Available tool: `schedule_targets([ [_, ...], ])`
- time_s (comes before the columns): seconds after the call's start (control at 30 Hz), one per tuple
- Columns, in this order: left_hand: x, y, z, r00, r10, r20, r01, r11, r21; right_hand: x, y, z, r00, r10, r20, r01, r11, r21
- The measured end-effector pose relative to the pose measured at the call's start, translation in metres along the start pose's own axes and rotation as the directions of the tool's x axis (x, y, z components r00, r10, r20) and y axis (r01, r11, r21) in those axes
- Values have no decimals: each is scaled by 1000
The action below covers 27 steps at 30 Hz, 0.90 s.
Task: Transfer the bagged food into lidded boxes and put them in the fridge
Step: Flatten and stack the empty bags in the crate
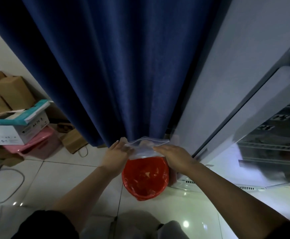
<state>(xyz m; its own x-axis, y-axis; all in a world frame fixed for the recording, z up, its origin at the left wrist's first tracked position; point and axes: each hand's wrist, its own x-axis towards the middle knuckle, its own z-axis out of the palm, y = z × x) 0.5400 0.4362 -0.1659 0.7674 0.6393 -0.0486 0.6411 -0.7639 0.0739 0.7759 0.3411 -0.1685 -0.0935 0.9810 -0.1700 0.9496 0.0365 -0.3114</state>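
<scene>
Hands [147, 152] grip clear bag [145, 146] between them, above red-lined bin [145, 178].

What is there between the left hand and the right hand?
In the head view, a clear zip bag spans the gap between the left hand and right hand; both hold it above a red-lined bin.

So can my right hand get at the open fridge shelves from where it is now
Probably yes. The fridge stands open just right of the right hand, with nothing between them. But both hands hold the clear bag above the red bin, so it would have to let go first.
</scene>
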Motion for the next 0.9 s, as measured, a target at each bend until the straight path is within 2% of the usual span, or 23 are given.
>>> schedule_targets([
  [0.23,14,-5,92,997,-63,35,64,998,-29,21,31,79,997,-11,78,11,1000,12],
  [0.37,20,-7,152,989,-78,125,75,997,31,34,52,131,995,20,102,-21,1000,10],
  [0.5,22,-11,199,940,-198,277,208,978,-6,46,67,170,987,28,156,-27,1000,-3],
  [0.63,17,-10,212,920,-206,334,227,974,-26,45,71,179,980,14,196,-16,1000,9],
  [0.9,11,6,162,932,-229,282,253,966,-51,31,51,131,990,0,142,-5,999,40],
])
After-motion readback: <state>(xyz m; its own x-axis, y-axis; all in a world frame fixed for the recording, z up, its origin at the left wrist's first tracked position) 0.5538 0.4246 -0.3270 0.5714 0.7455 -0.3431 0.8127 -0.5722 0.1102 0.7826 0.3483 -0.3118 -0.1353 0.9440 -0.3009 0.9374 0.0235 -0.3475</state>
